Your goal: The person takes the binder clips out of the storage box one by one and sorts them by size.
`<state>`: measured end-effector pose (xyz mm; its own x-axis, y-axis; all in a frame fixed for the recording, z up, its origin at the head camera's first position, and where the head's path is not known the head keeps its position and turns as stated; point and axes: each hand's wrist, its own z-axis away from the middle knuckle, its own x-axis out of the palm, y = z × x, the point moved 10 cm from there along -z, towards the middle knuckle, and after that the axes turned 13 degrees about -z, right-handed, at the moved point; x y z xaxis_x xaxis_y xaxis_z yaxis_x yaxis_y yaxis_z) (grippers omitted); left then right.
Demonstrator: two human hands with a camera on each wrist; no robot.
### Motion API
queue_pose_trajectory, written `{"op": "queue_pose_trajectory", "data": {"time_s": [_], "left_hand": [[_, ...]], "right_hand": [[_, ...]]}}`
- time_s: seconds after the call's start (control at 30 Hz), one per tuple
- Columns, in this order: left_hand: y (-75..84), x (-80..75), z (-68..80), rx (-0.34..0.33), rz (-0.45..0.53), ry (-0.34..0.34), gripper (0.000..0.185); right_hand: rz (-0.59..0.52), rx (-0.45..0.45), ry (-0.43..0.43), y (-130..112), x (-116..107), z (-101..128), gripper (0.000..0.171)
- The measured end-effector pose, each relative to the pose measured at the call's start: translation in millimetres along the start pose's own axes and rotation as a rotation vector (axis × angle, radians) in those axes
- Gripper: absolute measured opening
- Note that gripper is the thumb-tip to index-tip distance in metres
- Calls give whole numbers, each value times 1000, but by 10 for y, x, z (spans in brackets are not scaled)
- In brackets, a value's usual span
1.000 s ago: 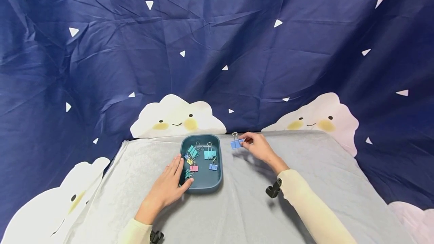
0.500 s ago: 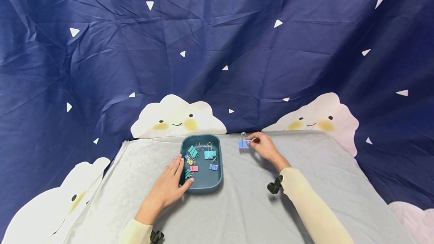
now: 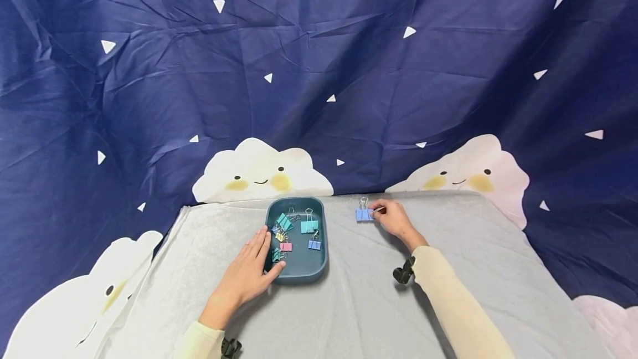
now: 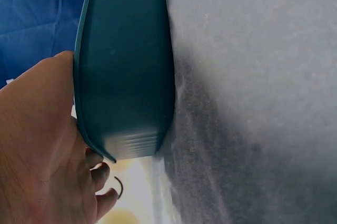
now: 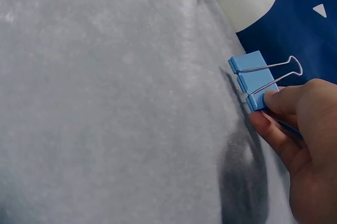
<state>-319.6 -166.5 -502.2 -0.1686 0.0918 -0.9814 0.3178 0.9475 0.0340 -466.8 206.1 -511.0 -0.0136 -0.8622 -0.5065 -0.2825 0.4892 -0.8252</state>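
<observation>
Tray (image 3: pixel 301 265) holding assorted clips (image 3: pixel 286 247) on grey cloth (image 3: pixel 344 309); left grip (image 3: pixel 245 271), outstretched, touching rim (image 3: pixel 295 199); right grip (image 3: pixel 392 218) pinching large blue clip (image 5: pixel 256 78).

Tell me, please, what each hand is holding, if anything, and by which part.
The right hand pinches the large blue binder clip by one end of its body. The left hand grips nothing; its straight fingers rest on the tray rim.
</observation>
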Motion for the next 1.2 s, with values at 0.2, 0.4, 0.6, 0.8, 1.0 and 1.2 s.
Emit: {"op": "queue_pose_trajectory", "data": {"time_s": [0.2, 0.4, 0.6, 0.8, 1.0, 1.2], "left_hand": [[13, -17, 9, 5, -2, 4, 89], [16, -17, 10, 4, -6, -3, 91], [13, -8, 7, -2, 10, -12, 90], [12, -21, 5, -3, 18, -2, 90], [13, -15, -1, 0, 9, -4, 90], [14, -24, 2, 4, -2, 0, 90]], "right_hand": [[3, 3, 4, 42, 30, 20, 14], [-9, 22, 1, 64, 57, 24, 13], [7, 18, -1, 50, 82, 21, 13], [32, 18, 1, 56, 88, 15, 13], [43, 12, 3, 58, 81, 6, 14], [32, 14, -1, 56, 89, 17, 15]]}}
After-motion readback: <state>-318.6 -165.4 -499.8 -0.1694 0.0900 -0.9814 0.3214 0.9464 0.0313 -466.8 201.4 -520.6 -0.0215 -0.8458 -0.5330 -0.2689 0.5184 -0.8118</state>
